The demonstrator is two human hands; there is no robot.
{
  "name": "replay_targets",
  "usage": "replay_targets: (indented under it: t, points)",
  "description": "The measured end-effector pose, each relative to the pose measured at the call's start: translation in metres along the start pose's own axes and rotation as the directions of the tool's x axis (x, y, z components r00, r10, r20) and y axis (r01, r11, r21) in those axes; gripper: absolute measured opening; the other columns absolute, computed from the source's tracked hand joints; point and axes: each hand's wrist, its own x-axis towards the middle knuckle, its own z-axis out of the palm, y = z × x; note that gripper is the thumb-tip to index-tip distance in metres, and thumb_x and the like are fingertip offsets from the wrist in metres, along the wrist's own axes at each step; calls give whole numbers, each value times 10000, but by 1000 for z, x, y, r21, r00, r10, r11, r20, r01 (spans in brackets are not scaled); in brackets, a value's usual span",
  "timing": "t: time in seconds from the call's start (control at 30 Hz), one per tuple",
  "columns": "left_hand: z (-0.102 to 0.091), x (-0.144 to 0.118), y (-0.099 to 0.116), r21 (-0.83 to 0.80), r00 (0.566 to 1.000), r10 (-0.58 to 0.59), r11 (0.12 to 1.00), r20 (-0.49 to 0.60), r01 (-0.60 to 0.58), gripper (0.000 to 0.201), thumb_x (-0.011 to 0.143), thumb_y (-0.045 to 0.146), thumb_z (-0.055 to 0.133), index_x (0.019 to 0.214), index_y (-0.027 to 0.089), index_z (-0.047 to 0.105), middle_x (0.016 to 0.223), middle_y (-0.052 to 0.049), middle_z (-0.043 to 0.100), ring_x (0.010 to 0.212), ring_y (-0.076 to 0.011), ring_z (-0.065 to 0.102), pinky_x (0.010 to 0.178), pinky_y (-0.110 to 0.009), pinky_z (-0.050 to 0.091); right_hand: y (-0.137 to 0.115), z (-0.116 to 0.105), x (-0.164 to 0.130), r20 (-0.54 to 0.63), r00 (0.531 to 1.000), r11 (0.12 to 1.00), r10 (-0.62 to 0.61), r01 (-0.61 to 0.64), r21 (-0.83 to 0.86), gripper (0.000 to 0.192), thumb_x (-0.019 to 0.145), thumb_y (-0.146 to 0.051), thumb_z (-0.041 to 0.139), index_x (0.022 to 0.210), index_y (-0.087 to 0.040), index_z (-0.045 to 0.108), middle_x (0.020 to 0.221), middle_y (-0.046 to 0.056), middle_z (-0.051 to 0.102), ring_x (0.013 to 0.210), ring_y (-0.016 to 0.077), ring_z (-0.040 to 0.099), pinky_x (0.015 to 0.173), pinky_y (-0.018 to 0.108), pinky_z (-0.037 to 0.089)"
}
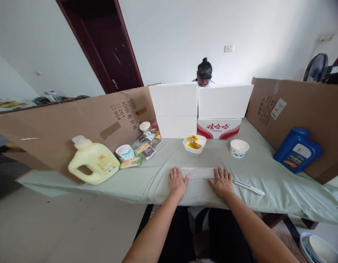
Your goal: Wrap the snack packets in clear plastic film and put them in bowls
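My left hand (177,181) lies flat with its fingers stretched out, at the left end of a clear plastic strip (200,172) on the cloth. At the strip's right end rests my right hand (223,182), also flat with fingers apart. Close beside the right hand is a slim white-handled tool (251,187); its tip is partly hidden, so its kind is unclear. Beyond the hands stands a white bowl (194,149) with yellow stuff and a small packet in it. Farther right is a paper bowl (239,149) with a blue pattern.
A yellow jug (99,160) leans at left, near a paper bowl (125,152) and several snack packets (149,152). On the right is a blue bottle (296,151). Cardboard panels (59,128) and white boxes (174,126) wall the table; a person (204,71) sits behind.
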Motion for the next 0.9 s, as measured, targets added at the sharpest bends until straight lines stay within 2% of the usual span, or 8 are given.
replay_targets:
  t: [0.1, 0.3, 0.4, 0.5, 0.6, 0.7, 0.83, 0.9]
  points:
    - [0, 1, -2, -53, 991, -109, 993, -84, 105, 586, 906, 487, 402, 1336, 89, 432, 1463, -220, 381, 1400, -361, 254, 1122, -486, 210, 2, 1, -1, -26, 1000, 1000, -5, 6, 30, 666, 945, -539, 308, 1471, -131, 310, 1534, 144, 278, 1424, 326, 147, 1108, 518, 114]
    - [-8, 11, 1, -143, 979, -186, 974, -79, 174, 373, 784, 360, 645, 1084, 147, 585, 1344, -182, 487, 1346, -360, 314, 1091, -492, 246, 17, -12, 7, -62, 996, 991, 66, -58, 122, 475, 977, -303, 284, 1395, -131, 432, 1454, 136, 418, 1335, 260, 352, 1068, 409, 264]
    - [-14, 20, 2, -243, 981, -191, 954, -39, 177, 164, 718, 256, 701, 835, 168, 627, 1251, -154, 548, 1289, -363, 377, 1051, -496, 295, 29, -26, 22, -41, 993, 982, 112, -105, 157, 472, 919, -276, 454, 1357, -100, 465, 1373, 186, 489, 1261, 295, 433, 1014, 408, 335]
    - [-15, 30, 3, -386, 983, -182, 906, 8, 171, 81, 710, 152, 664, 704, 179, 589, 1042, -97, 637, 1130, -287, 528, 969, -414, 395, 38, -35, 38, 30, 992, 972, 121, -124, 199, 399, 824, -258, 631, 1183, -85, 599, 1176, 196, 612, 1145, 298, 529, 968, 408, 387]
    - [-11, 38, 9, -558, 981, -188, 810, 47, 182, 88, 742, 114, 616, 779, 179, 571, 788, -13, 636, 818, -177, 630, 785, -297, 483, 42, -40, 49, 98, 990, 955, 104, -127, 267, 228, 852, -306, 641, 1000, -133, 646, 1039, 98, 654, 1005, 214, 595, 911, 395, 451]
    - [-6, 41, 18, -716, 973, -219, 669, 65, 199, 228, 762, 118, 605, 976, 166, 543, 759, 13, 624, 632, -123, 617, 631, -236, 487, 44, -45, 54, 130, 984, 918, 126, -165, 359, 188, 889, -332, 600, 908, -146, 623, 920, 21, 648, 844, 150, 615, 787, 347, 504]
    - [-7, 35, 36, -863, 976, -208, 481, 56, 152, 413, 727, 165, 674, 1108, 170, 517, 857, -17, 648, 699, -125, 635, 629, -215, 486, 36, -57, 54, 107, 976, 819, 190, -218, 531, 22, 812, -167, 577, 820, -156, 594, 719, 4, 626, 672, 133, 599, 602, 235, 448]
    - [-9, 28, 48, -909, 984, -173, 399, 52, 118, 415, 703, 219, 712, 1082, 174, 549, 892, -31, 659, 751, -139, 641, 659, -222, 491, 25, -62, 49, 92, 976, 750, 195, -209, 628, 114, 779, -144, 544, 883, -167, 584, 734, 8, 633, 625, 126, 595, 545, 217, 429]
